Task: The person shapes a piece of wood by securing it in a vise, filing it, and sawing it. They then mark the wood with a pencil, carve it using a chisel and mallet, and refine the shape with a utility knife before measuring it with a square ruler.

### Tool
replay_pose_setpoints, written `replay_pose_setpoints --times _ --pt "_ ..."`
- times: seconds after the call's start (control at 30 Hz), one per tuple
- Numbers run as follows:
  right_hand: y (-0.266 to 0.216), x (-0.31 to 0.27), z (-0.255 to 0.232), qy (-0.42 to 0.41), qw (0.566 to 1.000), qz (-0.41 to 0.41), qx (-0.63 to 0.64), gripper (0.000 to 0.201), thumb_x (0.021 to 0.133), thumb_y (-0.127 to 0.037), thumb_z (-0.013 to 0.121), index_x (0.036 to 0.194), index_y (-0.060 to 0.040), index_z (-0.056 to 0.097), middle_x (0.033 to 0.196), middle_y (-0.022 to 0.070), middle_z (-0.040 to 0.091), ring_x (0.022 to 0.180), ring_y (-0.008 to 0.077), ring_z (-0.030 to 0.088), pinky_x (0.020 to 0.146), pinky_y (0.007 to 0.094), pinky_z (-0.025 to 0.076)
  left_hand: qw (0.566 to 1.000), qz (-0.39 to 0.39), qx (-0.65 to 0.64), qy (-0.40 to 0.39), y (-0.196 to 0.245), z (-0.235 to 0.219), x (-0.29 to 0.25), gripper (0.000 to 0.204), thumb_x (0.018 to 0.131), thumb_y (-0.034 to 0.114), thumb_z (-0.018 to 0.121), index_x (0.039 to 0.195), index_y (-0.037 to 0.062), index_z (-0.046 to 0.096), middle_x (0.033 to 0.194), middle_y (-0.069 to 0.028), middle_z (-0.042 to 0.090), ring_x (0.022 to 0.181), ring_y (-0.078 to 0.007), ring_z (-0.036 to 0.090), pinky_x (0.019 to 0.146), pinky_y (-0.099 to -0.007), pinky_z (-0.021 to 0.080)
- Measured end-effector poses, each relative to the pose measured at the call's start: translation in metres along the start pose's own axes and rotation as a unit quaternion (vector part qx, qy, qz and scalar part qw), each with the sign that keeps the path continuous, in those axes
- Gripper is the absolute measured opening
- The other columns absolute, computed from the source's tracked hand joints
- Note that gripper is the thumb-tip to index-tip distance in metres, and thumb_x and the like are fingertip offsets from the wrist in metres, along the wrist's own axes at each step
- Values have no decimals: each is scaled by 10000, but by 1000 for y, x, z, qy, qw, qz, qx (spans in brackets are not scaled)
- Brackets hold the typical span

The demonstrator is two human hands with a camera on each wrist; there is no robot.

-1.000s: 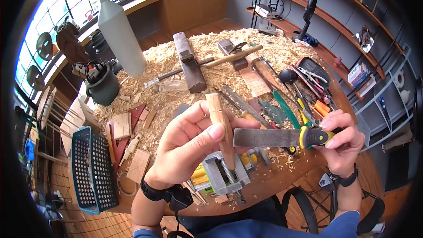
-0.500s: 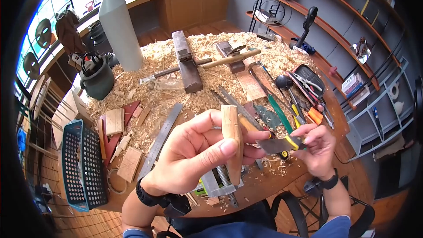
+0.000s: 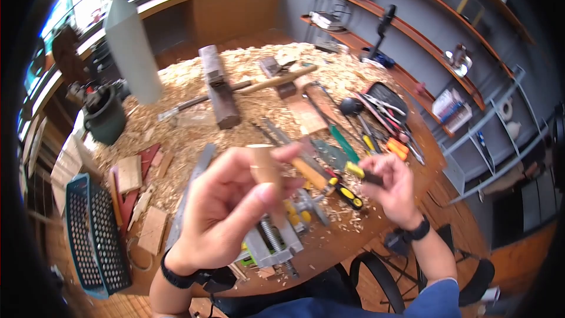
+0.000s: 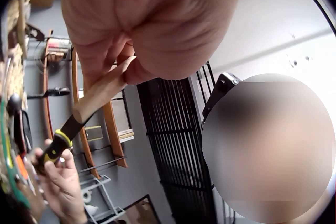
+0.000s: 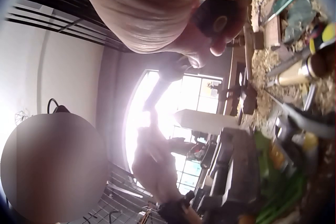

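My left hand [image 3: 215, 218] pinches a small carved wooden piece [image 3: 262, 168] between thumb and fingers, over the front of the bench. To its right, my right hand [image 3: 395, 191] grips a flat file [image 3: 354, 169] by its black and yellow handle; blur hides much of the blade in the head view. In the left wrist view the file's dark blade [image 4: 72, 128] overlaps the lower end of the wooden piece [image 4: 105, 90]. Below the left hand, a metal vise [image 3: 288, 241] is fixed near the bench edge.
Wood shavings [image 3: 182, 82] cover much of the bench [image 3: 329, 253]. Two wooden planes, one a long plane [image 3: 219, 91], lie at the back. Loose tools and a tool tray [image 3: 385, 106] are on the right. A teal basket [image 3: 97, 235] and wood offcuts [image 3: 153, 229] are at left.
The file has turned from lying broadside against the wooden piece to pointing differently, and the right hand has drawn back. The head view has shifted, with the bench moving left in frame.
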State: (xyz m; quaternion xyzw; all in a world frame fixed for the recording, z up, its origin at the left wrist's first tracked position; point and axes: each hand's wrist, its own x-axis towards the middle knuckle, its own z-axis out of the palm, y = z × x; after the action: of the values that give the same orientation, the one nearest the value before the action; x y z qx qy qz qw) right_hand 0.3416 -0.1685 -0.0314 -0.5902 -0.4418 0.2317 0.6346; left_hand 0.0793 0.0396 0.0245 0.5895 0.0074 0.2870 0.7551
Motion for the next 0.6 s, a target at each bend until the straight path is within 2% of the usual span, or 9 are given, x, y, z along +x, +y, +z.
replay_pose_setpoints --times 0.1,0.17,0.2,0.27,0.37,0.4,0.47,0.5,0.6 --pt "24 28 -52 158 964 -56 -206 333 854 162 708 1072 -47 569 1211 133 692 1104 187 683 1018 362 551 998 22 29 55 1 3 0 282 1081 108 599 1286 -79 546 1484 -311 586 1190 -307 733 1024 -394 609" --pt "47 42 -100 247 926 -16 -286 268 818 119 712 1009 -41 615 1240 162 719 1110 236 723 991 374 566 998 23 31 47 4 1 -1 283 1080 120 608 1270 -80 546 1410 -297 636 1167 -304 740 1019 -394 611" --pt "63 42 -126 251 925 -16 -286 268 818 119 712 1009 -41 615 1240 162 719 1110 236 723 991 374 566 998 27 37 39 6 -1 -1 281 1077 124 614 1260 -78 546 1365 -289 657 1160 -303 743 1017 -393 611" --pt "101 40 -168 233 859 35 -455 224 767 80 734 927 -53 651 1246 189 747 1140 304 743 985 407 572 997 31 52 56 9 3 -3 295 1067 153 640 1232 -73 547 1213 -255 715 1121 -290 754 1000 -384 614" --pt "105 30 -144 249 810 -10 -531 223 752 26 778 934 -69 692 1154 153 782 1115 329 742 965 429 568 996 11 78 45 13 -3 -6 314 1062 179 655 1223 -68 550 1159 -242 730 1090 -280 757 989 -376 610" --pt "104 30 -140 250 811 -7 -530 223 752 26 778 934 -69 692 1154 153 782 1115 329 742 965 429 568 996 9 79 43 12 -3 -5 314 1062 179 655 1223 -68 550 1159 -242 730 1090 -280 757 989 -376 610" --pt "103 31 -137 182 864 100 -458 248 754 -3 838 944 -74 697 1088 130 773 1017 298 735 927 418 571 998 27 49 37 11 -3 -3 214 1060 74 640 1182 -80 554 1144 -244 732 889 -176 745 931 -321 594" --pt "120 33 -151 167 889 91 -416 268 772 -51 896 942 -56 688 1016 83 750 925 221 709 882 383 575 998 25 49 33 11 -2 -3 214 1060 74 640 1182 -80 554 1144 -244 732 889 -176 745 931 -321 594" --pt "120 45 -175 88 927 105 -349 274 808 -88 909 957 -21 690 978 50 736 884 148 700 814 340 589 997 11 53 56 11 -2 -3 221 1056 91 655 1159 -77 556 1125 -245 732 873 -177 748 913 -320 600"
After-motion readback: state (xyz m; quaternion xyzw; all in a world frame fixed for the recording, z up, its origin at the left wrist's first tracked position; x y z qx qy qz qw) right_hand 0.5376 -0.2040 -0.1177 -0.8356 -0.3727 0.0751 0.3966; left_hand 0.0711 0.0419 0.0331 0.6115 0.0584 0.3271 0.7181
